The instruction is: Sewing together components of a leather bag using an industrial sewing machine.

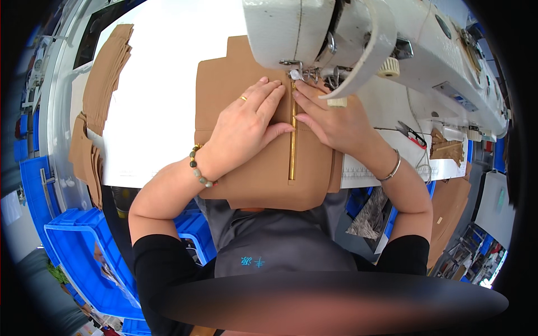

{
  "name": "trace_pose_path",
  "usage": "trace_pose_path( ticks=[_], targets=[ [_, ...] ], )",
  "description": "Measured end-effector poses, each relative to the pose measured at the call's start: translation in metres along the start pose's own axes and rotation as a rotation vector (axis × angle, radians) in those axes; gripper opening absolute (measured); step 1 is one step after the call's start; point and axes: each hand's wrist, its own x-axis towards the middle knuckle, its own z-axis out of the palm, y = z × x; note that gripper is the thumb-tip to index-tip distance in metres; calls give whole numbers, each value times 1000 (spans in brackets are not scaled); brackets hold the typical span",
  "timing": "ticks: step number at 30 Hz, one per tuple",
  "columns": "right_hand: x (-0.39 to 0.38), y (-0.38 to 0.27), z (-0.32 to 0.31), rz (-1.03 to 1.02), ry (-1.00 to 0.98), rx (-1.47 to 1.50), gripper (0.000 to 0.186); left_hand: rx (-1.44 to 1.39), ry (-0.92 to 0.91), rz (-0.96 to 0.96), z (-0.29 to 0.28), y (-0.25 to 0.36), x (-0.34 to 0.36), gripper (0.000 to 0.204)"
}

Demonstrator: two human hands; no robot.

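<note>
Brown pile (103,78): layers I can't count
Left hand (246,119): 1, flat, unclenched, thumb apart
Brown panel (258,182): 1, beneath both hands
Gold zipper (292,154): 1, I see it between them
Right hand (336,120): 1, flat, unclenched, thumb apart
Sewing machine (286,28): 1, overhanging the panel
Snips (413,136): 1

You wear black short sleeves (159,257), a grey apron (314,255) with turquoise lettering (252,261), a gold ring (243,98) on your left hand (246,119), a beaded bracelet (193,164) and, opposite, a silver bangle (398,164).
</note>
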Motion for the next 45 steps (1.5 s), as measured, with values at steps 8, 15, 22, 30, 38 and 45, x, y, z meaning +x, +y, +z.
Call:
trace_pose_path(
  ticks=[8, 15, 22, 30, 38, 45],
  targets=[
    [2, -5, 0, 18, -11, -14, 43, 22, -36, 12, 3, -1, -2, 74],
    [1, -7, 0, 20, -12, -11, 45, 98, -117, 57, 6, -2, -2, 75],
    [-1, -9, 0, 53, -71, -30, 47, 94, -80, 73, 4, -1, -2, 74],
    [-1, -10, 1, 63, -79, -51, 48, 89, -56, 92, 2, -2, 0, 73],
    [-1, -7, 5, 83, -66, -79, 47, 109, -30, 101, 7, -9, 6, 74],
    [2, -5, 5, 105, -53, -89, 47, 110, -10, 108, 8, -11, 9, 73]
  ],
)
